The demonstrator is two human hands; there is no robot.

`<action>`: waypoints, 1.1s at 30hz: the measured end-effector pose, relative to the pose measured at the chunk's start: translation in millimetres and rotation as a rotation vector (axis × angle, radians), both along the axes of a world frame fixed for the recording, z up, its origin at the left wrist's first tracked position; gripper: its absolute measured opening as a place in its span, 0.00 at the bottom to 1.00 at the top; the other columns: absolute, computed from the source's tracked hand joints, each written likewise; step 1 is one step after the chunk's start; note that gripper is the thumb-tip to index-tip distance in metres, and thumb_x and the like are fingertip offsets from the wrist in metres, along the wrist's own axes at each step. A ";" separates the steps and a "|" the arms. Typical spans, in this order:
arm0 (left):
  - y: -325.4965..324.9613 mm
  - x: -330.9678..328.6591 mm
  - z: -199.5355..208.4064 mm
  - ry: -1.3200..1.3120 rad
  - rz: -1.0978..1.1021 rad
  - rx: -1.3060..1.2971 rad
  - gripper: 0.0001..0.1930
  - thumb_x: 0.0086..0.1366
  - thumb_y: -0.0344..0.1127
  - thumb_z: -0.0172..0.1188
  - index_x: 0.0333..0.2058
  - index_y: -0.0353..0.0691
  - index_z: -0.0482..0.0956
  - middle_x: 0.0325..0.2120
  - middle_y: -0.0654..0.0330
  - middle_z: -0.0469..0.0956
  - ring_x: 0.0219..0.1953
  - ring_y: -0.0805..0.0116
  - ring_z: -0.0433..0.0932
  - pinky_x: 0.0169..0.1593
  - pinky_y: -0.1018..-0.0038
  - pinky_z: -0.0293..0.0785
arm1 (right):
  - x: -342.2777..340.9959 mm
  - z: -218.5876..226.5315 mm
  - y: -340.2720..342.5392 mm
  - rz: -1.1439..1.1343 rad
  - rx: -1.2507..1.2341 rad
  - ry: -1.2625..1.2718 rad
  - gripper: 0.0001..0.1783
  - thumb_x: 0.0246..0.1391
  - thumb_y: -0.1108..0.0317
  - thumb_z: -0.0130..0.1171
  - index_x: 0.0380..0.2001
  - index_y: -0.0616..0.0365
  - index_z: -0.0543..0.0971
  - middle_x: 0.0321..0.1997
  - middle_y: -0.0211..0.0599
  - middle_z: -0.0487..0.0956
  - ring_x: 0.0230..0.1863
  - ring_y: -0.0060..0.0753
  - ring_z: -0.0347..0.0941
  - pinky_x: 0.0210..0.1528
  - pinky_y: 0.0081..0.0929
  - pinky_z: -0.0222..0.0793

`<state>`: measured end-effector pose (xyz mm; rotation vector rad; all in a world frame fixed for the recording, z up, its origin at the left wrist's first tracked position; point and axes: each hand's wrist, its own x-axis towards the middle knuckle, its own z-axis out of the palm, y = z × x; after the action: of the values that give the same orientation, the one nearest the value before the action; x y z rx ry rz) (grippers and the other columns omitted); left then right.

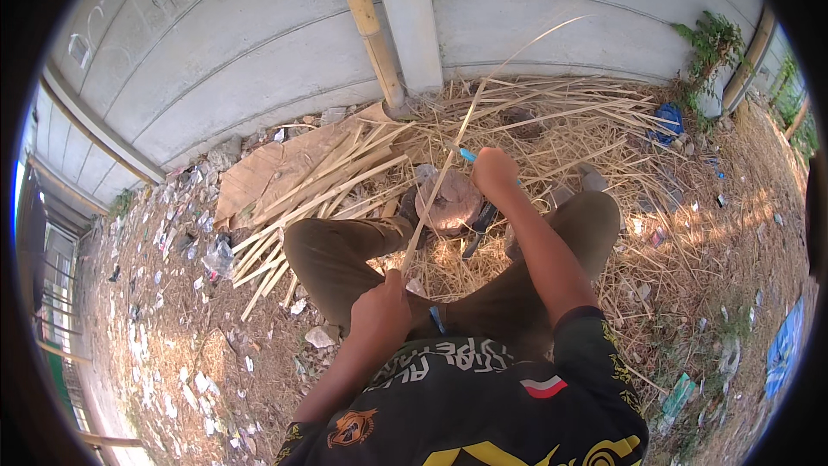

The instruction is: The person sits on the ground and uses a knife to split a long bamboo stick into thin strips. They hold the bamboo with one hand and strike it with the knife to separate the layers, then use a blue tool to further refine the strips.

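My left hand (380, 311) is closed near my lap around the lower end of a long, pale bamboo strip (437, 185). The strip slants up and away, and a thin, curling end bends to the right near the wall. Beyond my right knee, my right hand (496, 174) is wrapped around a blue-handled tool (467, 154), which looks like a knife. Its short blade end lies against or very near the strip; I cannot tell if it cuts in. Below the strip sits a round wooden block (455, 204) between my feet. A dark-handled tool (479, 229) lies beside the block.
Split bamboo strips (323, 179) are heaped on flattened cardboard (259, 174) to the left. More strips and shavings (569, 108) spread to the right. A concrete panel wall (259, 43) with a bamboo pole (366, 22) stands ahead. Litter and stones dot the ground.
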<state>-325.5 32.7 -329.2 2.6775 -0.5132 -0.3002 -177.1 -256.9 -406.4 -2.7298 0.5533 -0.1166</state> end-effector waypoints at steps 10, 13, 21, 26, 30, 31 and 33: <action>70.7 -56.5 6.0 0.057 -0.065 0.184 0.07 0.69 0.36 0.48 0.38 0.39 0.66 0.23 0.45 0.78 0.24 0.41 0.78 0.26 0.51 0.72 | 4.6 -39.2 -65.4 -0.342 0.068 0.165 0.10 0.54 0.67 0.61 0.36 0.59 0.84 0.37 0.44 0.84 0.36 0.45 0.83 0.34 0.38 0.78; 95.2 -55.5 -4.4 0.067 -0.038 0.007 0.08 0.71 0.37 0.48 0.37 0.39 0.68 0.22 0.50 0.77 0.21 0.49 0.78 0.24 0.59 0.71 | 8.0 -42.5 -48.6 -0.344 0.272 0.068 0.10 0.52 0.68 0.60 0.33 0.64 0.82 0.34 0.52 0.82 0.37 0.51 0.81 0.36 0.41 0.77; 63.6 -15.2 -17.8 0.611 0.243 -0.643 0.16 0.76 0.45 0.41 0.32 0.42 0.68 0.20 0.69 0.64 0.18 0.81 0.61 0.20 0.80 0.62 | -2.0 -27.1 36.3 -0.032 0.726 -0.458 0.18 0.52 0.58 0.56 0.19 0.65 0.79 0.14 0.47 0.76 0.16 0.47 0.74 0.25 0.42 0.69; 40.9 -5.3 -32.0 0.731 0.327 -0.905 0.18 0.76 0.47 0.42 0.31 0.42 0.69 0.18 0.71 0.64 0.16 0.84 0.58 0.19 0.84 0.57 | -13.9 -21.6 69.6 0.134 0.539 -0.425 0.19 0.53 0.57 0.56 0.19 0.61 0.79 0.14 0.47 0.74 0.17 0.50 0.72 0.24 0.44 0.67; 28.7 5.2 -20.0 0.605 0.354 -0.869 0.18 0.76 0.49 0.42 0.32 0.43 0.69 0.17 0.72 0.62 0.16 0.85 0.58 0.18 0.84 0.54 | -14.6 -35.8 73.2 0.140 0.459 -0.466 0.16 0.51 0.57 0.57 0.21 0.60 0.80 0.16 0.47 0.75 0.18 0.52 0.73 0.25 0.46 0.68; 28.3 9.2 -26.5 0.552 0.348 -0.874 0.18 0.75 0.49 0.43 0.32 0.43 0.69 0.17 0.72 0.62 0.16 0.85 0.57 0.19 0.84 0.54 | -14.7 -35.4 71.5 0.109 0.518 -0.412 0.15 0.51 0.58 0.57 0.22 0.60 0.80 0.16 0.47 0.75 0.19 0.52 0.74 0.25 0.46 0.69; 31.5 14.2 -38.6 0.470 0.354 -0.884 0.18 0.75 0.49 0.43 0.31 0.43 0.70 0.17 0.73 0.62 0.16 0.85 0.57 0.19 0.84 0.53 | -18.7 -25.3 78.7 0.184 0.420 -0.459 0.13 0.49 0.59 0.58 0.24 0.58 0.81 0.18 0.47 0.76 0.21 0.51 0.75 0.26 0.45 0.70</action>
<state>-311.3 64.2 -367.8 1.7118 0.0059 -0.4490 -195.8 -178.2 -431.7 -2.2262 0.1686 -0.5030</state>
